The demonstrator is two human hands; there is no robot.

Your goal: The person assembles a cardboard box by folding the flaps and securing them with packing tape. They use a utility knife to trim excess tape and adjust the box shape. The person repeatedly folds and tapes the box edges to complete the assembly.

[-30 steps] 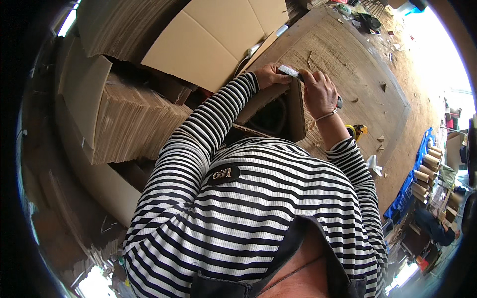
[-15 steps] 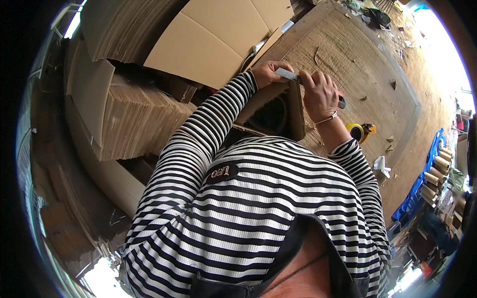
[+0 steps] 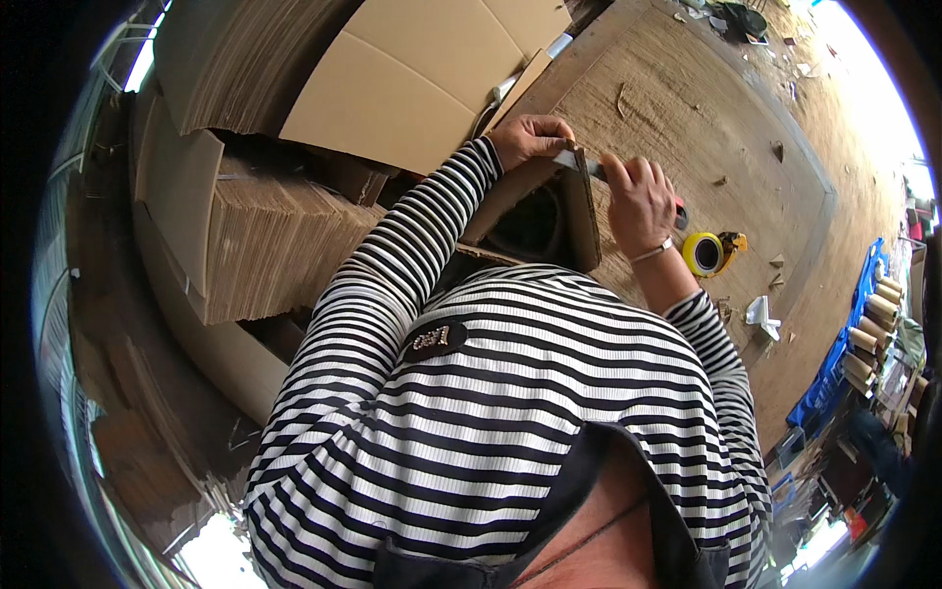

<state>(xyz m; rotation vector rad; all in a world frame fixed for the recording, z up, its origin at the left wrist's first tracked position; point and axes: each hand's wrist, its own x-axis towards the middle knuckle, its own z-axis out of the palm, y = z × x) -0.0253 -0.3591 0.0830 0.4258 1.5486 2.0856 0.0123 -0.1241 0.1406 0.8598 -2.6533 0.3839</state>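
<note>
We observe both hands gripping a cardboard box point(image 3: 549, 211): left hand point(image 3: 530, 137) clasping its top edge, right hand point(image 3: 638, 191) pinching tape point(image 3: 579, 162) there.

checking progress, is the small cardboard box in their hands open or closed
Open: the cardboard box shows a dark hollow inside, held between the left hand and right hand.

Daylight fills the scene, strongest at the upper right rim, where the floor point(image 3: 687, 108) washes out to near white. More glare burns at the lower left and at a slit at the upper left. The cardboard stacks point(image 3: 245, 245) on the left sit in dimmer shade. The striped shirt point(image 3: 510, 393) is sharp and evenly lit. Fisheye bending curves straight edges toward the rim, and a black border rings the view. Far right details are small and soft.
</note>
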